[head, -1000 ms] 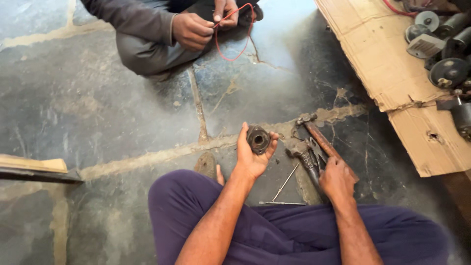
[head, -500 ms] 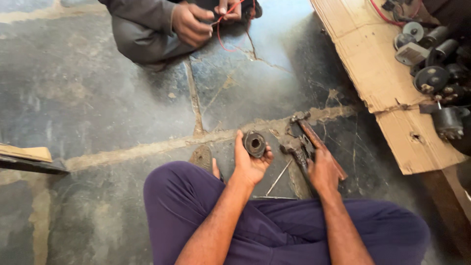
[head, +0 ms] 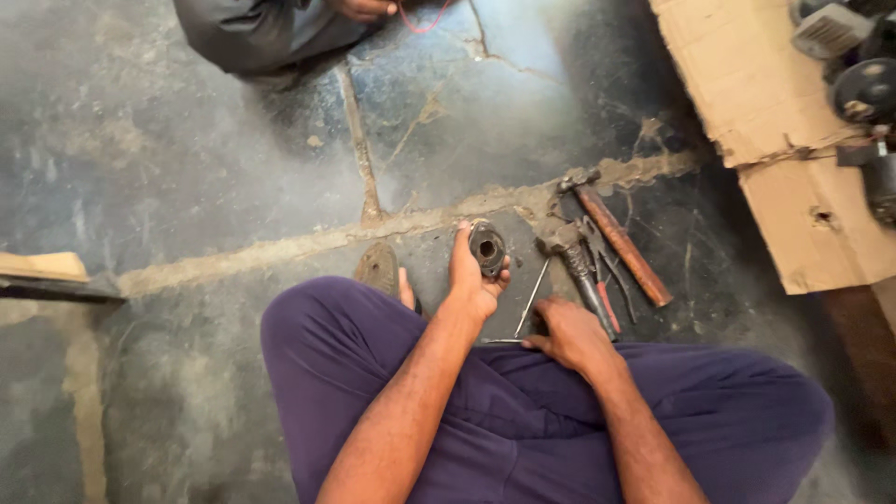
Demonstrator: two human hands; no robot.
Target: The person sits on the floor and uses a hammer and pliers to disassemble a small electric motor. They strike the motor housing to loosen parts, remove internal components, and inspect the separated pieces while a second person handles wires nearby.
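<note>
Two hands at work over a stone floor, one holding a round metal part.

The left hand (head: 471, 280) grips the round metal part (head: 486, 248) between thumb and fingers. Just right of that part, the right hand (head: 571, 333) rests curled on the floor beside a thin rod (head: 533, 297); beyond lie pliers (head: 605, 266) and a hammer (head: 616, 233).

A rough repair workshop, worked at floor level. The cracked stone floor (head: 187, 168) is grimy, with a hammer (head: 616, 233), pliers (head: 602, 257) and a thin rod (head: 534, 297) lying loose on it. Flattened cardboard (head: 747, 103) beside them carries dark motor parts (head: 863, 89).
</note>
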